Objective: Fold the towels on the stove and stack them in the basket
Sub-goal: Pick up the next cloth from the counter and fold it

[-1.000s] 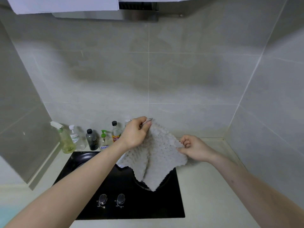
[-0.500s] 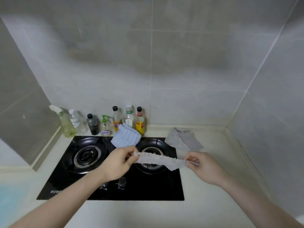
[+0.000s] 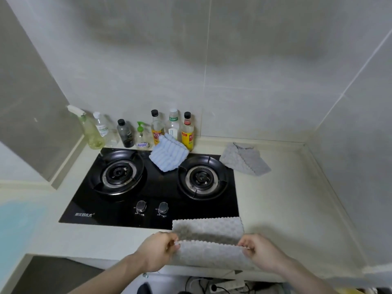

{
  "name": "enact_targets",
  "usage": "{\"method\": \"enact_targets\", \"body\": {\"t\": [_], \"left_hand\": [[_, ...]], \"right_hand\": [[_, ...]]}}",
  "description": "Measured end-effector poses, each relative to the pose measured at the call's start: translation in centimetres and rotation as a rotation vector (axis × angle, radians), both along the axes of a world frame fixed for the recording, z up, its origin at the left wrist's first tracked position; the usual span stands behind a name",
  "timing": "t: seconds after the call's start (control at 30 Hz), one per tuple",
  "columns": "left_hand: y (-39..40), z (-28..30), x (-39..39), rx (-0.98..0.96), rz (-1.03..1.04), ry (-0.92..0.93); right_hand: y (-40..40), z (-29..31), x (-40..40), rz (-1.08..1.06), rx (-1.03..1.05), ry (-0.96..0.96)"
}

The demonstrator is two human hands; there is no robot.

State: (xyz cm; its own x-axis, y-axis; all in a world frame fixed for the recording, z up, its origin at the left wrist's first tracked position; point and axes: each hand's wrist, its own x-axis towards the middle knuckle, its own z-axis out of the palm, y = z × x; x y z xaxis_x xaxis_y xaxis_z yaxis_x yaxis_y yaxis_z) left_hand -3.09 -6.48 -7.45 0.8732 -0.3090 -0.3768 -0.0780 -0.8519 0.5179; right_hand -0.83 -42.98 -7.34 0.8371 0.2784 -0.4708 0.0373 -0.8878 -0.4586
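A pale grey bobbled towel (image 3: 209,229) lies at the counter's front edge, just in front of the black gas stove (image 3: 152,187). My left hand (image 3: 158,250) pinches its near left corner and my right hand (image 3: 259,251) pinches its near right corner, with the near half raised off the far half. A light blue striped towel (image 3: 168,155) sits between the two burners at the back. A darker grey towel (image 3: 244,159) lies crumpled on the counter to the right of the stove. No basket is in view.
Several bottles (image 3: 157,129) and a spray bottle (image 3: 89,128) stand in a row against the tiled back wall. Two knobs (image 3: 151,206) sit at the stove's front. Cream counter (image 3: 282,209) extends right to the side wall. Cables and a power strip (image 3: 224,285) lie below the counter edge.
The towel has come down from held up in the air to the counter's front edge. Both hands dropped toward me with it, and the view tilted down.
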Motion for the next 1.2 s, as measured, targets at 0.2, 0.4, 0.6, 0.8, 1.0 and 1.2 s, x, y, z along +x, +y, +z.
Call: {"method": "enact_targets", "body": {"t": [0.2,0.4,0.6,0.8,1.0,1.2], "left_hand": [[-0.6,-0.7,1.2,0.037,0.138,-0.022],[-0.8,-1.4,3.3,0.047,0.279,0.01],[-1.1,-2.5,5.0,0.094,0.327,0.065],[-2.2,-3.2,5.2,0.154,0.3,0.086],[-4.0,-4.3,3.3,0.3,0.071,0.015],[-4.6,-4.7,1.8,0.344,-0.069,0.058]], "right_hand": [[0.3,-1.8,2.4,-0.139,-0.014,-0.053],[1.4,-2.7,5.7,-0.301,0.014,-0.084],[2.0,-5.0,8.0,-0.374,0.006,-0.068],[2.5,-6.2,8.3,-0.469,-0.051,-0.086],[3.1,-6.7,5.4,-0.6,-0.085,0.026],[3.3,-7.3,3.9,-0.747,0.027,0.098]]}}
